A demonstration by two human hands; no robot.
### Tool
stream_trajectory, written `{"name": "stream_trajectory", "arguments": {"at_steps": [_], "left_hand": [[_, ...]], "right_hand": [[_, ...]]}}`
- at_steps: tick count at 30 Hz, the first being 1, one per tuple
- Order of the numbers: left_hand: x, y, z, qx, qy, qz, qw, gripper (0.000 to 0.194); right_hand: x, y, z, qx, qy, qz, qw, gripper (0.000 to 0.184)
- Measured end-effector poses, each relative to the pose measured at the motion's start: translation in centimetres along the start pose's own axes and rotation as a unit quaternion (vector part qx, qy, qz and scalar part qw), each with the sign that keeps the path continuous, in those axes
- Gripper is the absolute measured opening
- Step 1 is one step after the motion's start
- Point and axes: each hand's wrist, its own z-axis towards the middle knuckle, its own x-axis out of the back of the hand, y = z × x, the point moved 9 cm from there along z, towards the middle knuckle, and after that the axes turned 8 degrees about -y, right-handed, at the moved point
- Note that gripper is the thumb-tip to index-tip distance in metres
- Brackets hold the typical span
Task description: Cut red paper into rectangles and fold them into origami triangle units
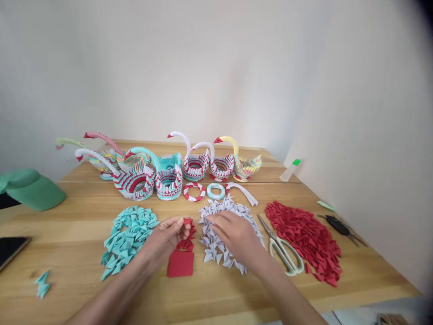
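Observation:
My left hand is closed in a pinch on a small red folded paper piece that shows at its fingertips. My right hand reaches over a pile of pale lavender folded paper pieces, with its fingers stretched out and slightly bent. Whether its fingertips touch a piece is hidden. Just below my left hand are more red pieces and a stack of red paper squares. Turquoise folded pieces lie heaped left of that hand.
Several paper swans stand at the back. Before them lie a red-white ring, a turquoise-white ring and a loose swan neck. Scissors, a red pile, black snips, a green cap and a phone surround my hands.

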Motion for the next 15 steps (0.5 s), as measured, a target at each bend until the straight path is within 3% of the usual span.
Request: {"name": "stream_trajectory", "arguments": {"at_steps": [3,7,11,15], "left_hand": [[0.3,0.4,-0.1,-0.008,0.019,-0.022,1.000,0.029],[0.5,0.8,0.0,-0.027,0.011,-0.044,0.999,0.027],[0.9,0.4,0.3,-0.026,0.005,-0.062,0.998,0.026],[0.6,0.1,0.5,-0.018,-0.003,-0.072,0.997,0.024]], "right_hand": [[2.3,5.2,-5.3,-0.111,0.000,-0.065,0.992,0.022],[2.4,11.5,-13.6,-0.217,-0.022,-0.148,0.965,0.026],[0.5,14.0,-18.1,-0.256,-0.038,-0.114,0.959,0.026],[0.5,14.9,-18.7,-0.278,-0.018,-0.094,0.956,0.025]]}}
